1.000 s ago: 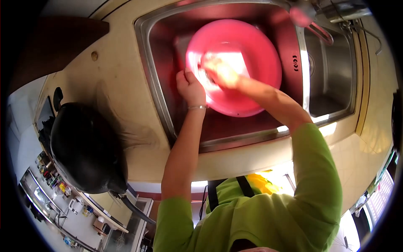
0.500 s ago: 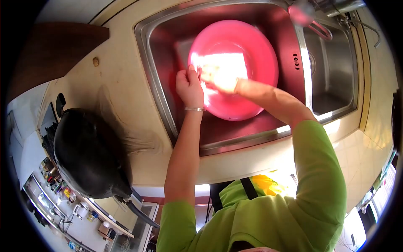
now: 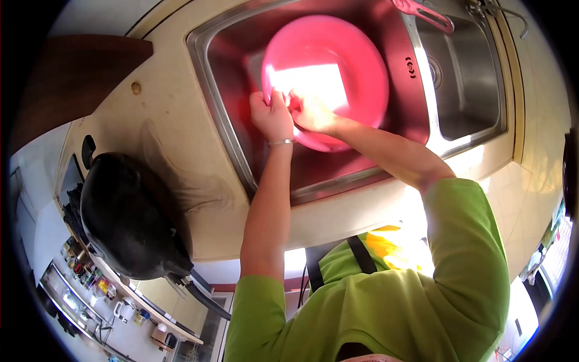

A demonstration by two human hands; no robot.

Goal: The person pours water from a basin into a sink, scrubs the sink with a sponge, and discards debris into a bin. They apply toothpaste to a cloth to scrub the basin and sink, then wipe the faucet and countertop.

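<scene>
A pink basin (image 3: 365,72) stands in the larger bowl of a steel sink (image 3: 226,120), with a patch of glaring light inside it. At the basin's left rim, my left hand (image 3: 272,116) is closed, thumb up, wrist in a thin bracelet. My right hand (image 3: 310,111) is closed too, just right of the left one, over the near left part of the basin. Whatever lies between the fingers of the two hands is too small and washed out by glare to make out.
A black pan (image 3: 123,217) lies on the counter at the left, near a crumpled translucent sheet (image 3: 202,190). A small brown piece (image 3: 136,88) is behind them. At the right is the smaller sink bowl (image 3: 470,90), with a pink handle (image 3: 425,13) at its back edge.
My right hand has drawn back toward my left hand and is clearer of the glare. The view has shifted slightly, so the basin and sink appear higher and further left.
</scene>
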